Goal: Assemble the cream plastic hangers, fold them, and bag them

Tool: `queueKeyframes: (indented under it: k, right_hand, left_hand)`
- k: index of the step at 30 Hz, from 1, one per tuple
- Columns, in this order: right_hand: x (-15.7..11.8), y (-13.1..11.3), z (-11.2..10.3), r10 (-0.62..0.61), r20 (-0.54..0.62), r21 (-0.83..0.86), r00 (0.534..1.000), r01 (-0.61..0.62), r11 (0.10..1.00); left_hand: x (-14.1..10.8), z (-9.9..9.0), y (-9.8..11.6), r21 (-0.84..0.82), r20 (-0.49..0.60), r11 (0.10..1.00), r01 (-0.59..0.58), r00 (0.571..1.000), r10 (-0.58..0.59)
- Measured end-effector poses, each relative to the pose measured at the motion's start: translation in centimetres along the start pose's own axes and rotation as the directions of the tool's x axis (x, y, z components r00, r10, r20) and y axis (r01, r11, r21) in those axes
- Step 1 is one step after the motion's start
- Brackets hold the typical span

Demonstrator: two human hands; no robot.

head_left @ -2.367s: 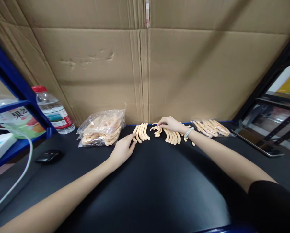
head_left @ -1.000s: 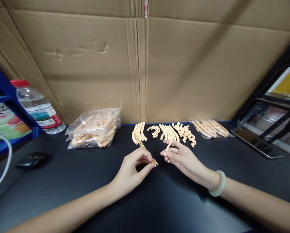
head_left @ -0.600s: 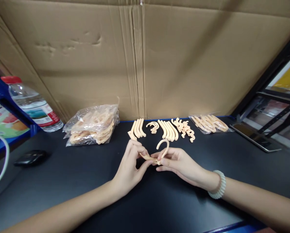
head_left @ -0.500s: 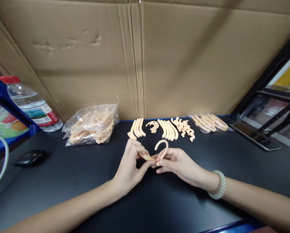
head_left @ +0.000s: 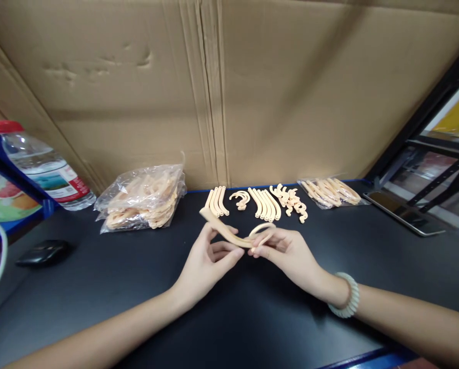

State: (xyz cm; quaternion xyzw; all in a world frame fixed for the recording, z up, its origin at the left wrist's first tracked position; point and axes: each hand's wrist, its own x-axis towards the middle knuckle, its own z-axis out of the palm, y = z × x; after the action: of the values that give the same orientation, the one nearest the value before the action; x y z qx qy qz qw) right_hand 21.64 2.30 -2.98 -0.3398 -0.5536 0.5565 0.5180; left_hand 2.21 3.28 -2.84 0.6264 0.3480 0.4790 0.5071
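Between my hands, above the black table, is a beige curved hanger arm (head_left: pixel 225 231) together with a beige hanger hook (head_left: pixel 263 227). My left hand (head_left: pixel 210 259) is closed around the arm, whose free end points up and left. My right hand (head_left: pixel 285 251) pinches the hook where it meets the arm's inner end. Fingers cover that joint, so I cannot tell whether the two parts are fastened. Behind my hands lie a row of hanger arms (head_left: pixel 217 201), a few hooks (head_left: pixel 241 199), a second row of arms (head_left: pixel 265 205) and a heap of small hooked pieces (head_left: pixel 291 200).
A clear bag of beige hanger parts (head_left: pixel 140 197) sits at the back left, beside a water bottle (head_left: pixel 48 169) and a black mouse (head_left: pixel 43 252). To the right are a smaller bag of parts (head_left: pixel 329 192) and a phone-like slab (head_left: pixel 402 214). Cardboard (head_left: pixel 298 102) stands behind.
The hook has tipped over from upright to lying nearly flat. The hanger arm has turned so its broad side shows, and my left fingers have shifted lower along it.
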Motion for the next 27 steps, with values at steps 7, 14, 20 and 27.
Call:
queueKeyframes:
  k: [7, 14, 20, 27]
  right_hand:
    - [0.1, 0.1, -0.2, -0.021, 0.016, -0.044, 1.0, 0.022, 0.999]
    - [0.7, 0.4, -1.5, 0.124, -0.012, -0.023, 0.992, -0.124, 0.992]
    - [0.7, 0.1, -1.6, 0.14, 0.078, -0.079, 0.987, -0.134, 0.988]
    - [0.9, -0.6, -1.5, 0.204, 0.162, -0.132, 0.966, -0.184, 0.974]
  left_hand:
    - [0.2, 0.1, 0.1, -0.05, 0.063, 0.997, 0.058, 0.997, -0.054]
    - [0.2, 0.0, -0.3, -0.026, 0.089, 0.997, 0.068, 0.994, -0.066]
    - [0.3, 0.1, 0.2, 0.142, 0.078, 0.989, 0.028, 0.996, -0.04]
    - [0.1, 0.0, 0.1, 0.129, 0.108, 0.99, 0.058, 0.992, -0.072]
